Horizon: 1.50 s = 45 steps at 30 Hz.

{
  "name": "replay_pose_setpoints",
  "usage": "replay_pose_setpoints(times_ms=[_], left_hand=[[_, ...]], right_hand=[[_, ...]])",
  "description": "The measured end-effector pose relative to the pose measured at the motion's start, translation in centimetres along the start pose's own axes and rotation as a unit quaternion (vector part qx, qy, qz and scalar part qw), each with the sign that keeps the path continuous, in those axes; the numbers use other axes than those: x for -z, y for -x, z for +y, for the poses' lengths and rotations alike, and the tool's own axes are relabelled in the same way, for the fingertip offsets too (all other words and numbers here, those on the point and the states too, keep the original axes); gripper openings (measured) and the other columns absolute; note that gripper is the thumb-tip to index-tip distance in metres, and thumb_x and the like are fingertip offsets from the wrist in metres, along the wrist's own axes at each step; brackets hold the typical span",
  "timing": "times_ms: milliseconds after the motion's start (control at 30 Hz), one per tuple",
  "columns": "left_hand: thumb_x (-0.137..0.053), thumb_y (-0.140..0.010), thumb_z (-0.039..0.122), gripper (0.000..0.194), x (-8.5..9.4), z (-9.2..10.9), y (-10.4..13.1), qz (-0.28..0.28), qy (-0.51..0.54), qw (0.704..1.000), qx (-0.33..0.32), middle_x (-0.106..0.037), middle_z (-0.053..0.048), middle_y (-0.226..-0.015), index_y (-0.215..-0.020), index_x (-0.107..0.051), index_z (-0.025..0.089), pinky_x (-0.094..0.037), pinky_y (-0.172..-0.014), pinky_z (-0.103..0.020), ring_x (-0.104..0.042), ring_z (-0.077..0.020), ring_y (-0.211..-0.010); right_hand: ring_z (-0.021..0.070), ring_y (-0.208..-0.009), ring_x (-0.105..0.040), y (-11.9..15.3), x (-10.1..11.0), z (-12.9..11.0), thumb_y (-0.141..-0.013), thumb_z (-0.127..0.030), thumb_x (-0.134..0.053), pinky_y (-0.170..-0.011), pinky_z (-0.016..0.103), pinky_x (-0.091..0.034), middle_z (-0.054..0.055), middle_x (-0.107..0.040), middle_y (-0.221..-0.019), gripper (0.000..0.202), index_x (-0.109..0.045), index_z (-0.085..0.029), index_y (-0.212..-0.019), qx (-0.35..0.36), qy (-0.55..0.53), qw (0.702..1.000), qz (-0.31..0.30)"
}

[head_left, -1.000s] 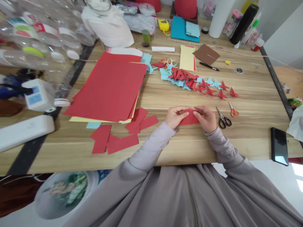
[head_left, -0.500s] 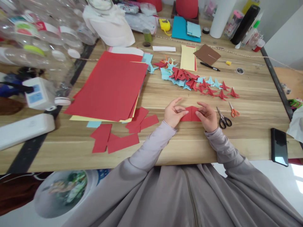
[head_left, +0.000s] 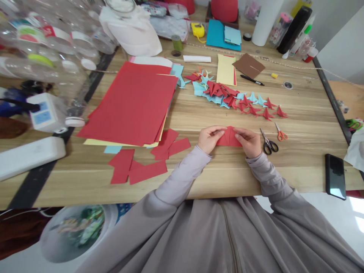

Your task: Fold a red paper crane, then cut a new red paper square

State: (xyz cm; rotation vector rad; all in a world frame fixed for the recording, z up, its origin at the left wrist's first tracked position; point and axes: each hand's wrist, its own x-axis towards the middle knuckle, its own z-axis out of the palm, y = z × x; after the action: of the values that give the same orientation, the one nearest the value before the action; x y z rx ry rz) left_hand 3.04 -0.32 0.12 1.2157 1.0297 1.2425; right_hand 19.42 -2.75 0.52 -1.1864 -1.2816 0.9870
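Note:
Between my two hands is a small piece of red paper [head_left: 229,138], creased down its middle and folded to a peak at the top. My left hand [head_left: 209,139] pinches its left side between thumb and fingers. On the right side, my right hand [head_left: 249,141] grips it the same way. Black-handled scissors [head_left: 269,143] lie just right of my right hand, with small orange scissors [head_left: 281,133] beyond them. Cut red paper pieces [head_left: 148,171] lie to the left of my left forearm. Folded red and blue paper figures [head_left: 218,90] are clustered farther back.
A stack of large red sheets [head_left: 133,102] covers the left of the table. Behind the figures lie a brown paper square [head_left: 249,66], yellow strips [head_left: 226,69] and a black pen [head_left: 252,80]. A phone [head_left: 335,176] rests at the right front edge; plastic bottles [head_left: 59,41] crowd the left.
The fingers of both hands have come down and inward onto the red paper's upper edges. The paper's top now rises to a clearer peak. Surrounding things stay where they were.

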Motion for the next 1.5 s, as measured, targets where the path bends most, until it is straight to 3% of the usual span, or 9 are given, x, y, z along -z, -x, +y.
replay_pose_setpoints(times_ms=[233,467,1167,1500], left_hand=[[-0.072,-0.057,0.015,0.026,0.15,0.05,-0.03,-0.060,0.006,0.998,0.017,-0.073,-0.005,-0.087,-0.083,-0.073,0.020,-0.051,-0.083,-0.036,-0.066,-0.0202,-0.085],[-0.073,-0.059,0.019,0.026,0.17,0.04,0.00,-0.056,0.000,0.998,0.005,-0.073,-0.006,-0.090,-0.085,-0.073,0.019,-0.050,-0.085,-0.036,-0.065,-0.0203,-0.088],[-0.070,-0.057,0.014,0.024,-0.04,-0.05,0.03,-0.045,-0.010,0.999,0.022,-0.073,-0.006,-0.088,-0.080,-0.074,0.020,-0.049,-0.080,-0.034,-0.065,-0.0192,-0.084],[-0.077,-0.058,0.028,0.011,-0.49,0.32,0.39,-0.012,-0.019,1.000,-0.006,-0.071,-0.005,-0.075,-0.062,-0.072,0.019,-0.051,-0.072,-0.033,-0.065,-0.0177,-0.073]], right_hand=[[0.0207,-0.087,-0.068,-0.15,0.31,0.08,-0.069,-0.036,-0.071,-0.084,0.038,-0.054,0.004,-0.074,-0.090,0.020,-0.073,-0.023,-0.085,-0.010,-0.006,1.000,0.004],[0.0206,-0.097,-0.066,-0.15,0.38,0.19,-0.067,-0.032,-0.074,-0.091,0.039,-0.051,0.005,-0.072,-0.099,0.026,-0.071,-0.023,-0.092,0.001,-0.034,0.998,-0.055],[0.0151,-0.067,-0.064,-0.41,-0.04,0.10,-0.054,-0.034,-0.081,-0.062,0.029,-0.054,0.001,-0.072,-0.074,0.023,-0.073,-0.022,-0.071,-0.059,-0.064,0.996,-0.017],[0.0135,-0.067,-0.064,-0.44,-0.31,-0.41,-0.058,-0.033,-0.080,-0.068,0.028,-0.052,0.000,-0.071,-0.069,0.014,-0.072,-0.022,-0.064,-0.052,-0.060,0.997,-0.017]])
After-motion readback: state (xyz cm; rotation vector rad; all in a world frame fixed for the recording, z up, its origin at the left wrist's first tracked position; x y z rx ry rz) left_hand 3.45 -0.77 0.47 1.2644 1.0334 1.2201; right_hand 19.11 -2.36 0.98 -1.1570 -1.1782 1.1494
